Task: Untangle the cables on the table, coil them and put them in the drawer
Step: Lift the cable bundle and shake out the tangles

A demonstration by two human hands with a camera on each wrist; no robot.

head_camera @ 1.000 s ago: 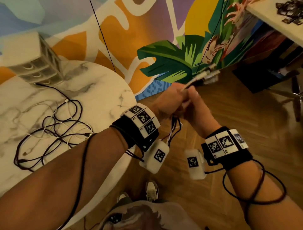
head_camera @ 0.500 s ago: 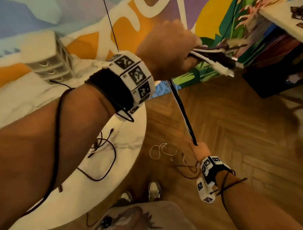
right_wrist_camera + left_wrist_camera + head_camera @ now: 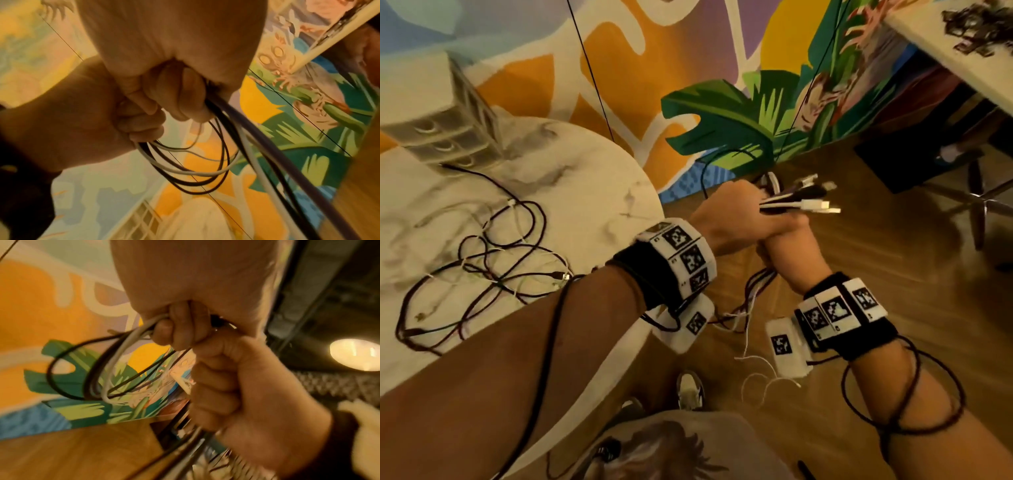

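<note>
Off the table's right edge, my left hand (image 3: 726,219) grips a bundle of black and white cables (image 3: 801,204), their plugs sticking out to the right. My right hand (image 3: 787,250) sits just below it, its fist closed round the same cables. In the left wrist view a loop of the cables (image 3: 107,369) hangs from my curled left fingers (image 3: 180,327). The right wrist view shows the cables (image 3: 195,162) looping between both fists. The rest of the bundle hangs down towards the floor. A second tangle of cables (image 3: 482,267) lies on the marble table (image 3: 592,192).
A small white drawer unit (image 3: 441,116) stands at the table's far left, its drawers closed. Loose cable ends (image 3: 756,373) trail on the wooden floor by my shoes. A second white table (image 3: 945,51) and a chair base (image 3: 979,202) are at the right.
Half a second ago my left hand was raised high and my right hand low, with the cables stretched between them. The hands have come back together and a loop has formed.
</note>
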